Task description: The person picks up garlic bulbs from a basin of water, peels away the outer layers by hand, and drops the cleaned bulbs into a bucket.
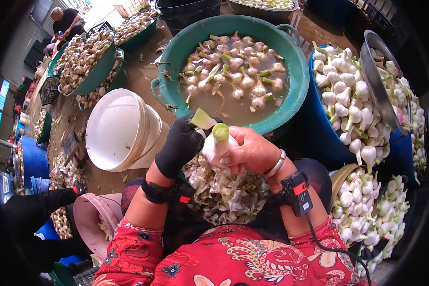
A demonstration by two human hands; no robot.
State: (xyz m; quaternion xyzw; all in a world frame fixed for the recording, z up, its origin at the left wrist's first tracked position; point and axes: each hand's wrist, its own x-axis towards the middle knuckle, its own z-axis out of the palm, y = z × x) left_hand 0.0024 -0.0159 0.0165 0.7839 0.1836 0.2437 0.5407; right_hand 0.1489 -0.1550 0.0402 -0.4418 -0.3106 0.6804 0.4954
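Green tub of murky water behind; gloved left hand and bare right hand meet, fingers curled round a garlic bulb, stem upright.

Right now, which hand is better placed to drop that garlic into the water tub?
Probably the right hand: it wraps the garlic bulb, with the green tub just ahead. The gloved left hand is only curled beside the bulb.
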